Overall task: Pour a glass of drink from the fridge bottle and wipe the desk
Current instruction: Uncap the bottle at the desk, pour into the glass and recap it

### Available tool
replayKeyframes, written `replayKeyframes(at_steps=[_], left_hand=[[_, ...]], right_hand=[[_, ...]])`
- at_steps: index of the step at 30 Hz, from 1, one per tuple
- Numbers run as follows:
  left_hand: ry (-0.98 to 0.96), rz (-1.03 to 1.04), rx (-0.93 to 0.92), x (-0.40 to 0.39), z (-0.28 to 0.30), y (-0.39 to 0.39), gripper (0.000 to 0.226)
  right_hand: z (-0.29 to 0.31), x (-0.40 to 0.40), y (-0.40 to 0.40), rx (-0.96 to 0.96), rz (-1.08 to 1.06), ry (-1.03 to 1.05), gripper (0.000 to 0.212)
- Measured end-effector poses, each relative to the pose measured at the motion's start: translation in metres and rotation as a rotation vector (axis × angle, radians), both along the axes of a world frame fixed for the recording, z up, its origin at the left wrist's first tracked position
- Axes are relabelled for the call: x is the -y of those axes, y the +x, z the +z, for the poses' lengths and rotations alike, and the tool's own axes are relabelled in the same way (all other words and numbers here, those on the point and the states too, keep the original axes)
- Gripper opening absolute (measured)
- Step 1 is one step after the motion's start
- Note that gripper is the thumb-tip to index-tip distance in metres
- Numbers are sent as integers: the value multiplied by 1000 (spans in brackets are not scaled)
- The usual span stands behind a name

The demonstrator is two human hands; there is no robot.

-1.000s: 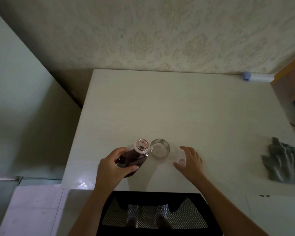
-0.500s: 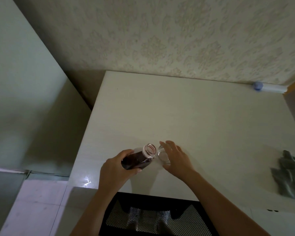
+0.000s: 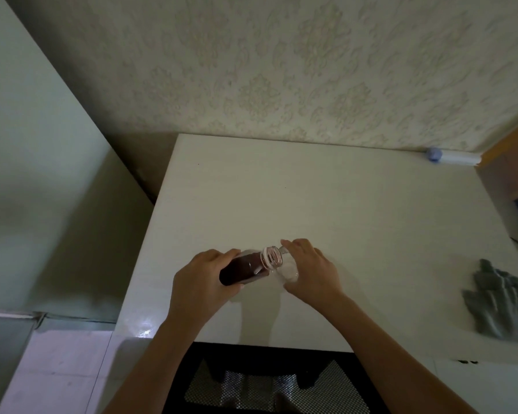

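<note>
Two bare hands work near the front edge of the white desk (image 3: pixel 341 204). Her left hand (image 3: pixel 202 282) is wrapped around an uncapped bottle (image 3: pixel 245 268) of dark drink, tipped so its open neck leans right, over the glass (image 3: pixel 288 272). Just beside it, the right hand (image 3: pixel 313 268) cups the clear glass, fingers curled round its far side. Well apart, at the desk's right edge, lies a crumpled grey cloth (image 3: pixel 503 306).
</note>
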State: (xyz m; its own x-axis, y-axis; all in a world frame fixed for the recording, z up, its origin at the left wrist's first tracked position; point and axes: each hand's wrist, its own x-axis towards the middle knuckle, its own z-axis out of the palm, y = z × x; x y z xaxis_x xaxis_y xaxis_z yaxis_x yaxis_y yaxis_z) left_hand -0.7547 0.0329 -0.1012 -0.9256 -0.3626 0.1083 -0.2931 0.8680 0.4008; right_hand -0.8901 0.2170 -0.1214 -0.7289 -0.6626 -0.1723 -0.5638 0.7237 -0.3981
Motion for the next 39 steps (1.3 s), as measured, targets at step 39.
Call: replayKeyframes(at_steps=[39], left_hand=[[-61, -152, 97, -10, 25, -11, 57]], right_hand=[[7, -2, 5, -87, -19, 9, 68]])
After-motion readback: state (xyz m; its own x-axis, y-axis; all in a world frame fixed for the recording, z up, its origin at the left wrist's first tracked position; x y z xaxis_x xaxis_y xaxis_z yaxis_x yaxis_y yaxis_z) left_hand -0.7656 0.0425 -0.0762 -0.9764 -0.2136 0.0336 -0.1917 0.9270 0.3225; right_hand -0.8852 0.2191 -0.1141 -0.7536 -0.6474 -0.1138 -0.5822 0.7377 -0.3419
